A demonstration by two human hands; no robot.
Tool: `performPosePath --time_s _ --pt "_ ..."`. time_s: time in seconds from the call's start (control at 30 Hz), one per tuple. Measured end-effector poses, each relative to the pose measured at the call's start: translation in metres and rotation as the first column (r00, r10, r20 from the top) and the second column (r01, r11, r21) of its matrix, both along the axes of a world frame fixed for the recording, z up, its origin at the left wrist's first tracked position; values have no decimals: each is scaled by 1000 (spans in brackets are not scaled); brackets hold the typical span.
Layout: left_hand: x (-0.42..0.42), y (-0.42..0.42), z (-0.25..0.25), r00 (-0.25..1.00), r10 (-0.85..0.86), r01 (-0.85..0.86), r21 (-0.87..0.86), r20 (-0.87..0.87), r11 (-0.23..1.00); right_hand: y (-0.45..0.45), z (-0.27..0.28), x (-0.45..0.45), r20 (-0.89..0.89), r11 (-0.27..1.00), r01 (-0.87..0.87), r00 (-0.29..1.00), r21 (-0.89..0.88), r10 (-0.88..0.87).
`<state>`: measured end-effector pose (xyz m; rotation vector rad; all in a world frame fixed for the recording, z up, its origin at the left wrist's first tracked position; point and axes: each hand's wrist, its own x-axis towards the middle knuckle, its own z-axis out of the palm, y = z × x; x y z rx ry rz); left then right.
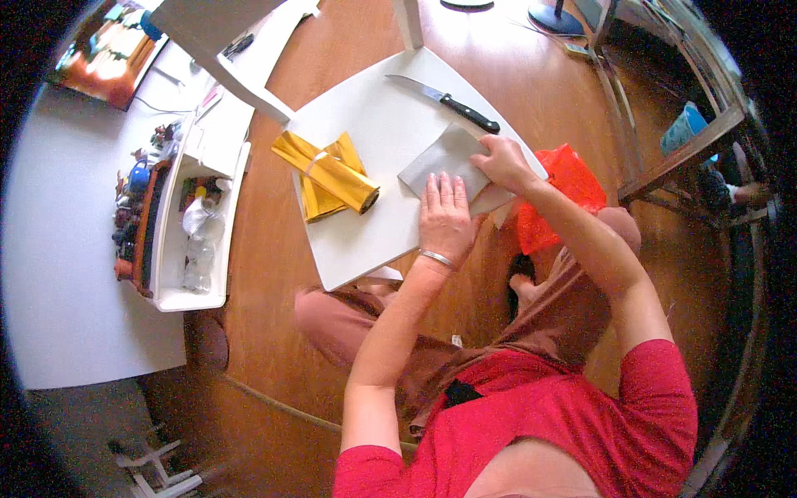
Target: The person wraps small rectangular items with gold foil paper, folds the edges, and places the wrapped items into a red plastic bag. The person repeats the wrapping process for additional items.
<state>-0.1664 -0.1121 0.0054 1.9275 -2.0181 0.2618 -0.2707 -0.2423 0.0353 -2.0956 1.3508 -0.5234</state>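
A folded silver-grey sheet [445,159] lies near the right edge of a white chair seat [386,143]. My left hand [446,218] lies flat on its near part, fingers extended, with a silver bracelet at the wrist. At the sheet's right corner, my right hand [505,163] pinches the edge between thumb and fingers. Beyond the sheet rests a knife with a black handle [470,114], its blade towards the far left. To the left, a rolled gold sheet [327,171] with a pale band around it lies across a folded gold sheet [348,152].
A red plastic bag [563,196] is beside the seat's right edge, near my knee. The chair's backrest posts [252,96] rise at the far left. Further left, a white table [75,249] carries a white bin [230,249] with clear plastic items. A wooden frame [685,152] stands at right.
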Motion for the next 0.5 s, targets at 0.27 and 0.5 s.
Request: performPosePath --time_s 0.27,0.5 --pt "3 -7 -13 998 63 -66 -154 -28 986 5 -13 -7 237 989 -3 971 150 -33" --pt "3 -11 -7 999 38 -42 -142 -36 989 12 17 -15 -160 992 -96 984 -85 82"
